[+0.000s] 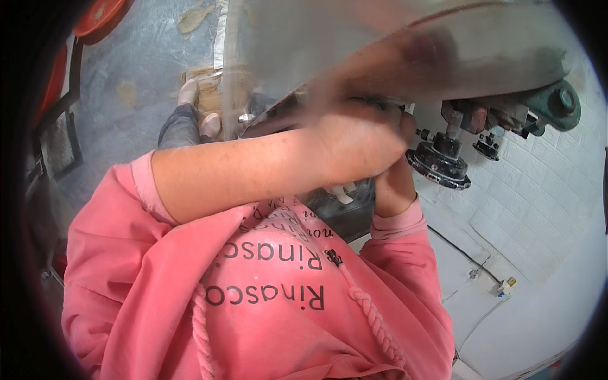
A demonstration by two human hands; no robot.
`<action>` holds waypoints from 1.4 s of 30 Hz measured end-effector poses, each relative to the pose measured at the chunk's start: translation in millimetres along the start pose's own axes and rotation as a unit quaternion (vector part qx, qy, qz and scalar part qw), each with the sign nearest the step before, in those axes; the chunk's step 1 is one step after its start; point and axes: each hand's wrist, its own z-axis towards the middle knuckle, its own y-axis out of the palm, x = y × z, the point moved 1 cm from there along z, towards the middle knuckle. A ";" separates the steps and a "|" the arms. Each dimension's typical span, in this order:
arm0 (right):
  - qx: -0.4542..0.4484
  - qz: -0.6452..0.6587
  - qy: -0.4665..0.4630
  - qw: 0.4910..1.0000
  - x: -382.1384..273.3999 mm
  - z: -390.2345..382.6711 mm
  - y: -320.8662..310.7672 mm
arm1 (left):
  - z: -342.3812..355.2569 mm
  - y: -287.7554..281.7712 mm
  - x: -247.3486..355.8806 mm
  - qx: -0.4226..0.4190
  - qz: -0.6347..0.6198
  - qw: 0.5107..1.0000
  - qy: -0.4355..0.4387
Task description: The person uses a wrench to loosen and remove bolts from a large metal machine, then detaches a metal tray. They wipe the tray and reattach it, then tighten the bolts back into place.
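My left hand (361,142) reaches across to the underside of a curved, grey metal machine body (494,63), its fingers curled round something I cannot make out; a blurred streak crosses it. My right hand (399,152) comes up behind the left one at the same place, its fingers mostly hidden. Just right of both hands hangs a black round knob-like fitting (437,166) on a metal stem, with a smaller black one (486,145) beyond it. A green metal bracket (557,104) sits at the machine's right end.
My shoes (188,94) are on a stained grey floor (133,57) beside worn brown board. Red round containers (95,16) line the upper left rim. A white brick-patterned surface (519,202) is at right, with a black hose (465,256) and small valve fitting (505,286).
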 end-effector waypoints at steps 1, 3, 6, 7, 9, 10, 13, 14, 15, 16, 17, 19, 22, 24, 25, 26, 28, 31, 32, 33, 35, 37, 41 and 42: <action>0.000 0.028 0.002 1.000 3.7 0.9 5.0 | -1.7 2.2 0.4 0.013 -0.009 1.000 -0.004; -0.002 0.105 0.011 0.994 11.1 -12.7 16.4 | -7.6 4.7 0.1 -0.033 0.024 0.999 0.013; -0.004 0.260 0.070 0.963 18.1 -52.2 35.6 | -19.4 0.0 -2.2 -0.079 -0.089 0.992 -0.041; 0.000 0.316 0.095 0.944 16.2 -70.4 40.9 | -22.9 -3.0 -3.9 -0.095 -0.155 0.981 -0.071; 0.020 0.355 0.107 0.928 16.5 -93.2 56.0 | -28.4 -12.3 -7.0 -0.056 -0.173 0.983 -0.015; 0.030 0.345 0.094 0.933 14.5 -102.5 63.6 | -30.2 -17.3 -8.6 -0.037 -0.182 0.983 0.014; 0.057 0.016 -0.053 0.997 3.9 -110.4 88.8 | -36.3 -34.3 -8.1 0.011 -0.200 0.962 0.188; 0.090 -0.120 -0.101 0.984 0.3 -111.9 98.9 | -36.9 -39.1 -8.2 0.000 -0.156 0.964 0.216; 0.096 0.043 -0.018 0.994 -6.5 -108.6 103.0 | -37.1 -44.1 -8.4 -0.006 -0.118 0.963 0.244; 0.083 0.202 0.057 0.974 -11.5 -106.3 109.0 | -37.4 -48.7 -8.3 -0.012 -0.082 0.959 0.271; 0.068 0.225 0.045 0.971 -16.9 -105.1 115.0 | -36.4 -53.6 -11.3 -0.027 -0.084 0.953 0.288; 0.029 0.278 0.018 0.960 -24.1 -100.0 124.6 | -34.8 -61.6 -15.7 -0.027 -0.078 0.954 0.287; -0.012 0.328 -0.039 0.944 -24.3 -88.5 133.5 | -33.0 -67.3 -19.5 -0.005 -0.093 0.959 0.269; -0.040 0.379 -0.063 0.922 -19.8 -79.9 136.6 | -34.8 -69.9 -19.3 0.014 -0.090 0.963 0.254; -0.052 0.359 -0.089 0.928 -18.2 -77.1 136.9 | -35.6 -71.0 -19.8 0.016 -0.091 0.968 0.232; -0.034 0.374 -0.089 0.923 -15.7 -75.4 136.6 | -36.4 -72.0 -20.1 0.020 -0.092 0.973 0.213; 0.028 0.393 -0.091 0.915 -11.6 -74.0 134.6 | -37.3 -73.9 -20.6 0.026 -0.084 0.979 0.182; 0.001 0.369 -0.116 0.922 -8.5 -71.6 133.3 | -35.9 -76.5 -22.5 0.038 -0.065 0.985 0.154; 0.001 0.351 -0.128 0.927 -7.7 -70.9 132.9 | -34.4 -76.7 -22.9 0.044 -0.064 0.986 0.148; -0.008 0.368 -0.127 0.921 -6.7 -70.2 132.7 | -32.9 -76.8 -23.1 0.050 -0.064 0.986 0.143; -0.002 0.382 -0.129 0.915 -4.7 -68.7 132.1 | -29.7 -76.4 -23.4 0.060 -0.061 0.987 0.135; 0.001 0.398 -0.134 0.908 -3.2 -67.7 131.0 | -27.6 -76.2 -23.1 0.065 -0.059 0.988 0.126; 0.006 0.378 -0.152 0.913 -0.9 -66.4 129.4 | -25.7 -76.6 -22.3 0.058 -0.035 0.992 0.110; -0.003 0.379 -0.157 0.912 -0.8 -65.8 129.5 | -25.4 -76.8 -22.0 0.055 -0.026 0.992 0.108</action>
